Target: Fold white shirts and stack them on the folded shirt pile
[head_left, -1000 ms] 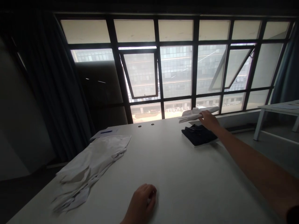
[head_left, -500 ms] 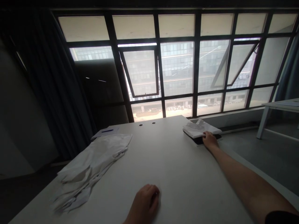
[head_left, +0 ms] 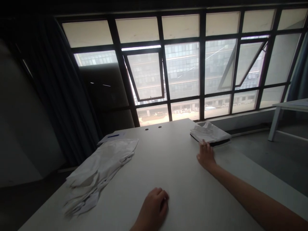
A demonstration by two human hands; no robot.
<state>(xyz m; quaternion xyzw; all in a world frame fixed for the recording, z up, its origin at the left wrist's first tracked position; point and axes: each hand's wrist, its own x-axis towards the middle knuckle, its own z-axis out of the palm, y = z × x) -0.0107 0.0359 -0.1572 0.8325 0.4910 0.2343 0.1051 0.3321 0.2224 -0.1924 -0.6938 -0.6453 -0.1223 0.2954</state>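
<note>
My right hand [head_left: 207,156] is at the near edge of a folded white cloth [head_left: 209,132], which lies on a flat dark item [head_left: 220,143] at the table's far right. Its fingers are stretched out and a little apart, with nothing held; whether the fingertips touch the stack I cannot tell. Nearer to me, my left hand [head_left: 155,205] rests on the white table [head_left: 166,160] with its fingers curled in and nothing visible in them. Loosely layered white garments [head_left: 106,163] lie along the left side of the table.
Behind the garments, a blue pen [head_left: 113,136] lies on paper [head_left: 103,139]. Two round cable holes [head_left: 160,127] mark the table's far end. Beyond stand tall windows [head_left: 183,70], two panes tilted out. A dark curtain [head_left: 72,112] hangs left; another table [head_left: 276,118] stands right.
My right hand has let go of the folded cloth's edge and moved left and towards me. The cloth now lies flatter over the dark item. My left hand stays curled on the table.
</note>
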